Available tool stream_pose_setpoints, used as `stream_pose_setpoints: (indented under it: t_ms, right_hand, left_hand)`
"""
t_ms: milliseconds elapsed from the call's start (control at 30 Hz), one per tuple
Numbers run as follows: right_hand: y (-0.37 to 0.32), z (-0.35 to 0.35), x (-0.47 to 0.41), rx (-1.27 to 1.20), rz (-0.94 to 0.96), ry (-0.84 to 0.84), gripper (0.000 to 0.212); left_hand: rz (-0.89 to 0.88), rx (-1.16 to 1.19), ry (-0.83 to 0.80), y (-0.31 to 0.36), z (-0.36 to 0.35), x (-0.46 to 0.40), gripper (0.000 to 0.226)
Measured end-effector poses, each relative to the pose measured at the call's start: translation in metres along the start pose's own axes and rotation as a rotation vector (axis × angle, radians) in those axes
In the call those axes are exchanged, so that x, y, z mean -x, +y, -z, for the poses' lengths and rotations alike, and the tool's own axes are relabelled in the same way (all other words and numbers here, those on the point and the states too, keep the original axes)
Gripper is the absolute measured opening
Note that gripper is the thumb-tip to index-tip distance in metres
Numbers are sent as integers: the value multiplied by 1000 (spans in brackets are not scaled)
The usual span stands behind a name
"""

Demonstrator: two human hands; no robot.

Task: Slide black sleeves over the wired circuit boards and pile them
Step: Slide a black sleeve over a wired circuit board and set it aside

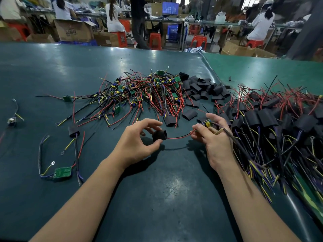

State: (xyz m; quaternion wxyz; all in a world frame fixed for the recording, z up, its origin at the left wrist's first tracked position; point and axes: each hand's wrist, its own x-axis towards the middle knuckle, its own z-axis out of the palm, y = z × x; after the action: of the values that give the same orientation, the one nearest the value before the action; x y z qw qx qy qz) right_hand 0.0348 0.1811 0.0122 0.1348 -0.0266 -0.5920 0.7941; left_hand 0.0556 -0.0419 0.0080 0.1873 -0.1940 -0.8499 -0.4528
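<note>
My left hand (138, 140) pinches a black sleeve (159, 135) between thumb and fingers, its open end facing right. A red and black wire pair (180, 136) runs from inside the sleeve to my right hand (212, 137), which holds a small circuit board (207, 123) with a yellow capacitor; more of its wires trail back over my wrist. A heap of bare wired boards (145, 91) lies behind my hands. Loose black sleeves (202, 88) lie to its right. A pile of sleeved boards (272, 119) fills the right side.
On the dark green table (52, 70), a bare green board with wires (62, 172) and a sleeved one (73, 131) lie at the left, with a small metal part (12, 120) further left. Seated people, red stools and cardboard boxes stand beyond the far edge.
</note>
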Motion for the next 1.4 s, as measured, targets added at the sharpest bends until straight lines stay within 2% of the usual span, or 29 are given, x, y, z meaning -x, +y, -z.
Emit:
stream_pose_setpoints:
  t_ms: [133,233,300,433,500,667,733,833,1033,1233,1400]
  right_hand:
    - [2,-5,7,126,57,-108,25]
    - [3,-10,12,131,21,-196,6]
    - [3,-12,13,103,-31,-244,11]
    - [3,-11,16,83,-81,-350,29]
    - [4,-11,17,95,-77,-342,20]
    - [3,-13,14,25,-179,-325,7]
    - [3,-11,12,87,-139,-298,3]
    - [3,-9,10,138,-97,-230,5]
    - [-5,-12,12,-128,-288,-192,7]
    - [-9,-13,13,-113,-331,-205,6]
    - [-6,-15,14,-77,-287,-208,6]
  left_hand:
    - [-150,-197,54,10,-10,-2,39]
    - [-287,-313,65,16,-19,-4,35]
    - [-310,-347,92,18,-24,-5,33]
    - [-230,-323,140,17,-23,-5,32]
    - [-206,-286,131,18,-21,-5,32]
    - [-284,-266,113,21,-22,-5,29]
    - [-271,-261,121,19,-22,-5,30]
    - [-231,-241,125,19,-22,-3,31]
    - [-205,-185,116,18,-22,-4,31]
    - [-165,-114,113,16,-22,-6,30]
    - [-209,-68,110,17,-20,-8,29]
